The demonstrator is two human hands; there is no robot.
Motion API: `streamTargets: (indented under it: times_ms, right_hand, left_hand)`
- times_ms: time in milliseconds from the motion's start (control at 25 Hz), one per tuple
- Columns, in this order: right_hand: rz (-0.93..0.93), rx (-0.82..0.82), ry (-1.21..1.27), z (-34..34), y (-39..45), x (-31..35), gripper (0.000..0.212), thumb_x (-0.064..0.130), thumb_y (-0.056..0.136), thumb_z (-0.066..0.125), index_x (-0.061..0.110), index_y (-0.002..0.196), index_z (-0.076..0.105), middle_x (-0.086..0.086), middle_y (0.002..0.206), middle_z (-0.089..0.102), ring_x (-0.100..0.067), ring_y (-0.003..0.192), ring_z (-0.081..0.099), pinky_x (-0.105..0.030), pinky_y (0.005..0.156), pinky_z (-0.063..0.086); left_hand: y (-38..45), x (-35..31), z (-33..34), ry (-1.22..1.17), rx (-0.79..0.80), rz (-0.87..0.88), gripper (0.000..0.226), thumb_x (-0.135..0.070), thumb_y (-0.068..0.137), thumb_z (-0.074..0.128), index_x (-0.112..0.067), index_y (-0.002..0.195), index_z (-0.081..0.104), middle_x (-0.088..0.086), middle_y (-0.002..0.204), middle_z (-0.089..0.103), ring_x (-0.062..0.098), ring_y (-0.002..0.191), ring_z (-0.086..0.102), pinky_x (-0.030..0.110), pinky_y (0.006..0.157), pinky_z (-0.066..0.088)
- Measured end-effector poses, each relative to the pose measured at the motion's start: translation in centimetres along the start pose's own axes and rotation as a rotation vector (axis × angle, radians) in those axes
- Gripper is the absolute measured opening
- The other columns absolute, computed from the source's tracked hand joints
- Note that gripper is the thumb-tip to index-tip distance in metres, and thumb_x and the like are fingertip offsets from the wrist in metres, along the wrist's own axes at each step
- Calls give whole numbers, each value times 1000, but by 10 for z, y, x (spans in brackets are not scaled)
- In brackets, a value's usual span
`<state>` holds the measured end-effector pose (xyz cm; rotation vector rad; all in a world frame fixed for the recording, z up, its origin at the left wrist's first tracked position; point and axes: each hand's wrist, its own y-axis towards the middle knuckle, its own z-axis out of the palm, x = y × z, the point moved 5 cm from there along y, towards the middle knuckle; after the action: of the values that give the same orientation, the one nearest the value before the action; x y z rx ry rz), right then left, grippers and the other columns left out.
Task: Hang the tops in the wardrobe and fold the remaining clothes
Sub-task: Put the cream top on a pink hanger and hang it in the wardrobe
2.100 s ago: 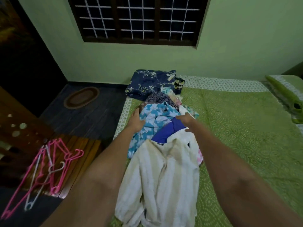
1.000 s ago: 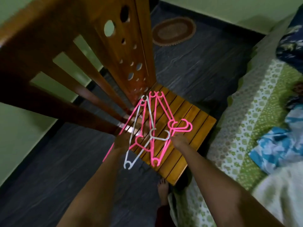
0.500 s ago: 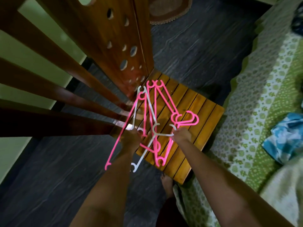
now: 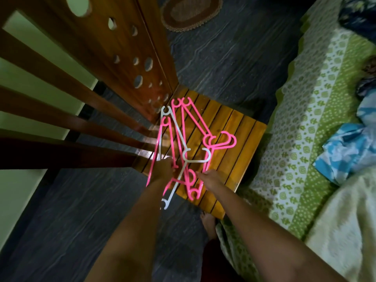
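On the slatted wooden chair seat [image 4: 240, 151], seen from the head camera, a tangle of pink hangers [image 4: 195, 127] lies with one white hanger [image 4: 183, 155] threaded through it, hooks overlapping near the middle. Your left hand [image 4: 163, 168] is down on the near-left part of the tangle, fingers curled in among the pink bars; whether they actually pinch a bar cannot be told from this angle. Your right hand [image 4: 211, 178] rests at the near edge of the pile with the fingers extended toward the hanger ends, gripping nothing that shows. The tops wait on the bed [image 4: 301, 127] at the right, where a blue patterned garment [image 4: 345, 151] and a pale garment [image 4: 345, 231] lie; the wardrobe is not visible. Judged step: fetching a hanger, before any hanging. Next, separate a single hanger. Hold the pile down with one hand and draw the chosen hook free slowly, since the interlocked hooks are likely to drag neighbours off the seat.
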<state>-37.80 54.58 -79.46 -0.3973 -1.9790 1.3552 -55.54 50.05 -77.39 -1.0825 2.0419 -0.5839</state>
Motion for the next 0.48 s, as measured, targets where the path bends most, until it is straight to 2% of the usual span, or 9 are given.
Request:
streamTargets:
  times_ms: [80, 120, 200, 280, 360, 440, 480]
  right_hand:
    - [-13, 123, 93, 2, -23, 5, 23, 38, 95, 54, 16, 92, 48, -6, 94, 60, -16, 78, 56, -25, 68, 46]
    - [-19, 159, 160, -2, -37, 11, 22, 35, 98, 49, 16, 89, 49, -4, 90, 60, -13, 74, 55, -22, 63, 44]
    - [-35, 172, 325, -17, -61, 20, 28, 28, 102, 39, 18, 80, 52, 1, 75, 60, -10, 62, 55, -17, 50, 42]
    - [-50, 162, 511, -45, -82, 19, 32, 25, 103, 33, 15, 83, 56, 5, 61, 65, -8, 50, 59, -13, 42, 39]
    - [-90, 159, 614, -81, -101, 10, 34, 29, 102, 33, 15, 88, 61, 2, 66, 68, -10, 54, 61, -17, 50, 40]
    - [-151, 123, 775, -130, -116, -10, 33, 31, 99, 37, 12, 96, 63, -7, 77, 66, -16, 60, 61, -21, 56, 45]
    - [-201, 73, 868, -163, -124, -25, 30, 28, 99, 38, 9, 101, 61, -10, 79, 64, -15, 59, 61, -22, 56, 48]
  left_hand:
    - [-17, -26, -10, -67, 61, 17, 27, -4, 96, 45, -14, 72, 54, -4, 64, 51, 3, 54, 51, 7, 43, 36]
    - [-24, -39, -16, -125, 67, 24, 26, -2, 96, 46, -11, 73, 55, -1, 66, 51, 5, 54, 52, 7, 40, 35]
    - [-34, -65, -18, -201, 83, 79, 22, 2, 90, 55, -4, 68, 56, 4, 67, 53, 15, 61, 53, 16, 47, 39]
    - [-49, -102, -10, -206, 99, 136, 33, 4, 87, 60, -12, 62, 46, 3, 61, 47, 16, 59, 53, 21, 50, 45]
    - [-65, -143, 9, -369, 125, 129, 37, 12, 88, 54, -12, 63, 41, 2, 60, 44, 8, 48, 57, 20, 43, 49]
    - [-87, -194, 43, -385, 134, 167, 39, 17, 86, 54, -11, 61, 41, -3, 55, 50, -3, 42, 56, 19, 44, 52]
    - [-106, -227, 69, -387, 171, 197, 40, 16, 86, 56, -11, 59, 43, -5, 54, 53, -3, 43, 56, 20, 46, 53]
